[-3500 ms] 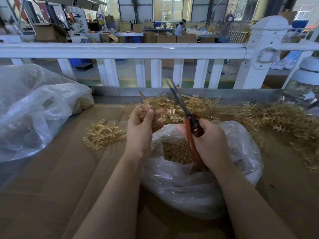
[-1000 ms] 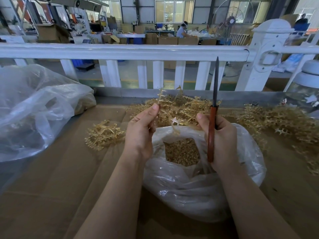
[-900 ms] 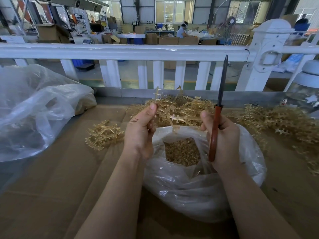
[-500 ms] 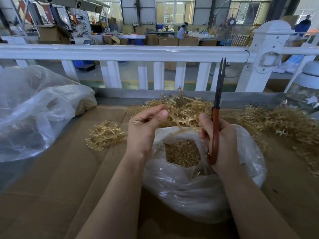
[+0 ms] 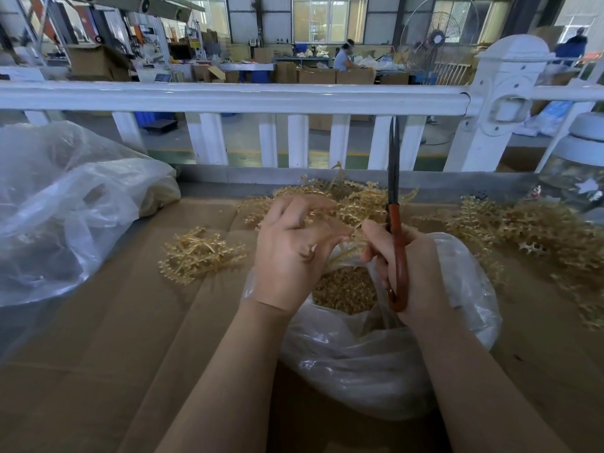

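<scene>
Two hands show in the head view. My left hand (image 5: 294,253) curls its fingers round a golden plastic sprig (image 5: 346,251) just above the near bag (image 5: 376,371). My right hand (image 5: 415,276) wraps the red handle of one pair of scissors (image 5: 397,243), blades together, pointing up. I judge the sprig light, springy and brittle at the tips — pinch the bare stem. Count: three heaps — rear heap (image 5: 359,199), left heap (image 5: 199,253), right heap (image 5: 539,230); two bags, the far bag (image 5: 65,207) at my left; cut pieces (image 5: 343,289) fill the near one.

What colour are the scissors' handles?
Reddish-orange handles, best in the head view: right hand grips them, left hand holds a sprig.
</scene>
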Available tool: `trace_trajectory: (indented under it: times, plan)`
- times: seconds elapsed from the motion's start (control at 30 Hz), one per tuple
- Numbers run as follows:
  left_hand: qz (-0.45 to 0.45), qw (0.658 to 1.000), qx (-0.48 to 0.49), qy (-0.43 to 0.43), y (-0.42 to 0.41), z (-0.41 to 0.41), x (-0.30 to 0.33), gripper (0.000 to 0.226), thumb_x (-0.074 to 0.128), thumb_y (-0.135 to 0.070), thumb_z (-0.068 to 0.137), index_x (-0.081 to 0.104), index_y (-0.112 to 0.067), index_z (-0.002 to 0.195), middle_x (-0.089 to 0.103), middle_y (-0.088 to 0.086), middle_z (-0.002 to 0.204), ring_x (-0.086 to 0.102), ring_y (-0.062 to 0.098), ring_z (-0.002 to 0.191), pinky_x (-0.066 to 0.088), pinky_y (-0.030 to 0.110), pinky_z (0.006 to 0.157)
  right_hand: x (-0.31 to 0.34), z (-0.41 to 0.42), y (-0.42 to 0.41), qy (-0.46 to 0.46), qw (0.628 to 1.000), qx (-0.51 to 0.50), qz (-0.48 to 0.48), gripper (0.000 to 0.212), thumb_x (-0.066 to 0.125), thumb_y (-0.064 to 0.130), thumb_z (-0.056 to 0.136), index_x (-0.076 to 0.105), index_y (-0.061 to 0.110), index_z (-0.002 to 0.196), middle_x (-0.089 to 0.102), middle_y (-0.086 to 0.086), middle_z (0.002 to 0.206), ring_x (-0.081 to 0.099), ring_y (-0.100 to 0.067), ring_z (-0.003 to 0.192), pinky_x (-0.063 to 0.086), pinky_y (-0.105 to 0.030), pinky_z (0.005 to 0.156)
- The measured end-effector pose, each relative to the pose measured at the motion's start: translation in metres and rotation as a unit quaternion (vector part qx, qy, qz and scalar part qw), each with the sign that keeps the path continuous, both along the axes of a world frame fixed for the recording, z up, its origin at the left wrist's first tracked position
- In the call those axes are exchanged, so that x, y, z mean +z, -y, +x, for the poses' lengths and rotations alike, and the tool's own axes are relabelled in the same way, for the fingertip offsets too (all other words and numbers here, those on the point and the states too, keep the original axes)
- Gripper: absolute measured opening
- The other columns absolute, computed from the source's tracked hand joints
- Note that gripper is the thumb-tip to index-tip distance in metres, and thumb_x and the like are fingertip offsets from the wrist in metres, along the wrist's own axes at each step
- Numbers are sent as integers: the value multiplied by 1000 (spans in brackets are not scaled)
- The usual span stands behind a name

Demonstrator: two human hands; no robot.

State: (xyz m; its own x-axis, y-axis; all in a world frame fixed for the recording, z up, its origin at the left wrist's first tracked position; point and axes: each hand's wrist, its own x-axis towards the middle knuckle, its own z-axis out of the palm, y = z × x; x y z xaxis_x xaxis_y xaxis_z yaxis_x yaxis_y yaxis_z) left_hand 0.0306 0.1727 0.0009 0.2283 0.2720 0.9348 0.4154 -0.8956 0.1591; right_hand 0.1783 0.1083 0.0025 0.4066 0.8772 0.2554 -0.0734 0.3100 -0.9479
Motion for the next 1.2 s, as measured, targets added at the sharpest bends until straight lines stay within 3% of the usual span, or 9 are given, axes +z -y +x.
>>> trace_trajectory:
  times: [0.13,0.2,0.3,0.57,0.7,0.8,0.87,1.03,1.2]
  plan:
    - [-85,995,40,44,5,4,-1,29,86,-28,72,69,-12,89,57,-1,102,54,17,90,48,29,75,0,0,0,14,1000,-11,2,21,66,12,94,67,8,74,68,-2,63,54,-1,42,41,-7,45]
    - [-171,980,44,88,7,3,-1,43,85,-43,67,54,-20,85,50,-11,83,45,4,72,43,20,63,1,-1,2,-6,1000,-2,26,13,65,10,94,66,7,82,71,-7,71,55,0,44,42,-7,47]
    - [-295,950,17,105,5,3,-6,45,80,-54,66,44,-28,70,50,-12,60,49,6,57,43,23,53,3,-2,4,-15,999,9,46,10,65,11,92,66,3,87,71,-9,74,50,-2,41,41,-10,44]
    - [-413,899,-63,132,1,3,-9,41,90,-31,65,52,-29,81,59,-8,66,53,4,58,49,23,55,2,-2,2,21,998,-9,51,11,68,1,89,69,11,85,71,-23,90,57,1,52,44,-9,51]
    - [-486,851,-164,114,5,1,-5,35,90,-20,67,57,-23,78,59,-4,70,58,11,67,54,30,62,-1,1,0,25,998,-6,52,22,72,3,88,74,23,79,73,-10,85,57,1,54,44,-10,53]
    - [-488,841,-210,98,9,0,-1,29,83,-33,75,63,-12,80,64,11,72,61,16,69,53,35,66,-1,1,0,32,998,7,56,26,73,6,87,76,30,77,66,10,66,57,0,54,44,-9,52]
    - [-478,841,-225,119,10,0,1,29,77,-35,79,67,-7,80,64,7,68,59,13,65,50,27,62,-1,1,0,34,998,13,59,26,74,7,86,77,31,78,65,13,65,58,1,55,45,-10,53]
    - [-484,816,-266,170,7,-1,2,10,73,-8,85,68,-10,76,66,1,68,57,5,59,46,15,58,1,-2,2,42,998,27,48,17,73,14,82,77,31,80,64,14,64,59,1,58,46,-11,56]
    - [-491,798,-298,185,4,0,-1,9,69,1,85,63,-1,79,69,-1,67,59,4,58,45,14,57,2,-5,2,13,999,24,30,15,70,2,89,74,17,89,58,9,54,49,-6,47,40,-16,47]
